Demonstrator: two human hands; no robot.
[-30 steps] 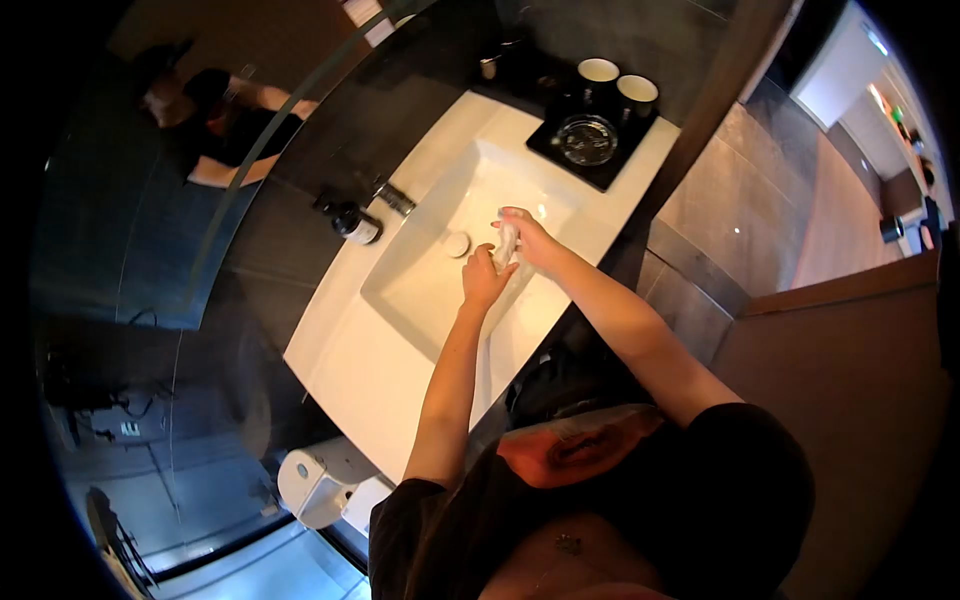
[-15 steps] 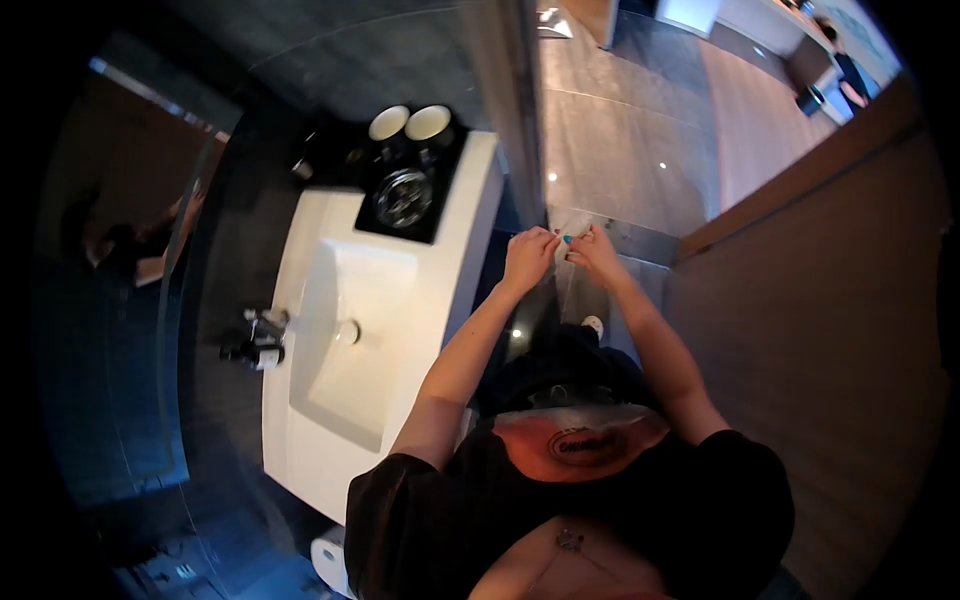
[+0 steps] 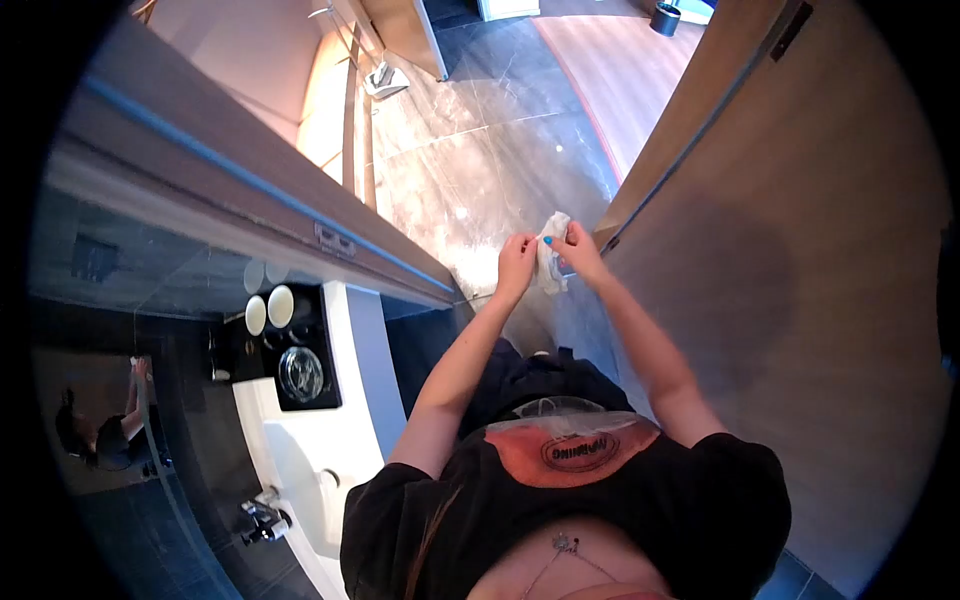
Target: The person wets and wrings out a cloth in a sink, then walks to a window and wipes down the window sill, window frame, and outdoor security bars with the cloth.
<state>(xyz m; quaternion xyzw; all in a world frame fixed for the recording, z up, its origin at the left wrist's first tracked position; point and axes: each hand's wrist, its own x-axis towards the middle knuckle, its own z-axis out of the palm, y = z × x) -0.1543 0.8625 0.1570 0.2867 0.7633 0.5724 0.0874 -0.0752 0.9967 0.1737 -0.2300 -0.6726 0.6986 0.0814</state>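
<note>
A crumpled, whitish, thin piece of material (image 3: 550, 268) hangs between my two hands in front of my body, over the tiled floor. My left hand (image 3: 516, 268) pinches its left side with bent fingers. From the right, my right hand (image 3: 580, 252) grips its upper part, with a blue-green spot showing at a fingertip. Whether it is cloth, tissue or plastic I cannot tell.
At lower left are a white sink (image 3: 300, 480), a faucet (image 3: 264, 515) and a black tray (image 3: 325, 385) with a glass dish and cups nearby. A door frame (image 3: 270, 200) stands left, a wooden door (image 3: 770, 260) right. A dustpan (image 3: 385, 80) lies ahead.
The view has swung from the sink to the doorway, so the sink now sits at lower left. My hands have left the basin, and the whitish material hangs more spread out between them.
</note>
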